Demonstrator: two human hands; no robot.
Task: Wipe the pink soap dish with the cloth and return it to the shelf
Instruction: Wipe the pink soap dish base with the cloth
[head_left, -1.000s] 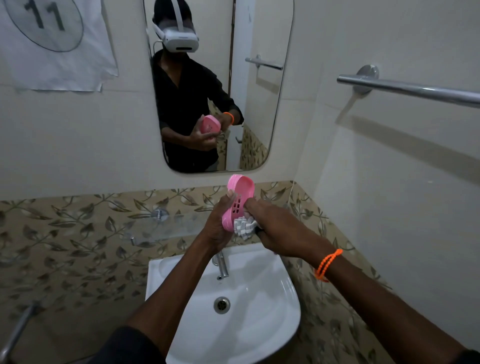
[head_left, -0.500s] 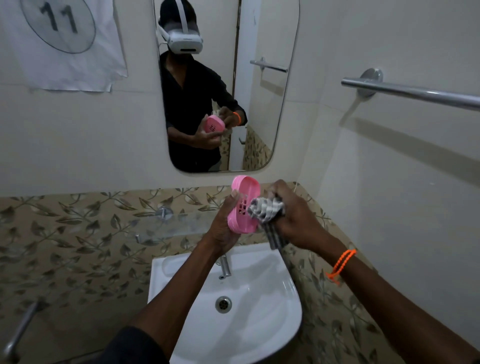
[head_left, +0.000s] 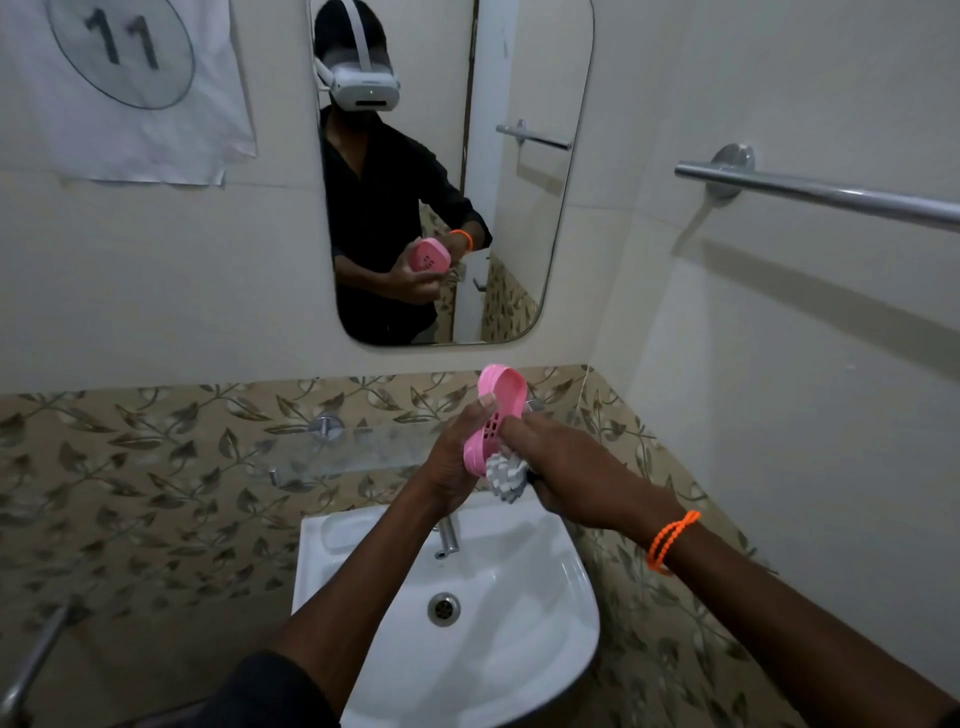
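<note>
A white washbasin (head_left: 519, 613) is fixed to the wall below a glass shelf (head_left: 332, 447), which runs along the leaf-patterned tiles just above the tap (head_left: 448, 538). A mirror (head_left: 519, 208) hangs above the shelf, and a towel rail (head_left: 810, 189) is mounted on the side wall to the right.

Over the basin, in front of the right end of the shelf, the pink soap dish (head_left: 496, 410) is held up in the air. It is stood on end, its long axis running nearly upright with the top leaning a little to the right, and its hollow, slotted face is turned toward the right hand.

The left hand (head_left: 457, 457) is wrapped around the dish from the left, the thumb laid over the near rim and the fingers behind it. The right hand (head_left: 566, 470), marked by an orange wristband (head_left: 670, 540), is clenched around a grey-and-white checked cloth (head_left: 506, 475), and the bunched cloth is pressed against the lower end of the dish, with a fingertip reaching into the hollow.

The wiping is judged to be under way rather than finished. The shelf lies beyond and to the left of the dish, on the side of the hand that carries it, so the return is best made by the left hand alone. For that, the dish would have to be turned from upright to flat, hollow side up, before being set down.
</note>
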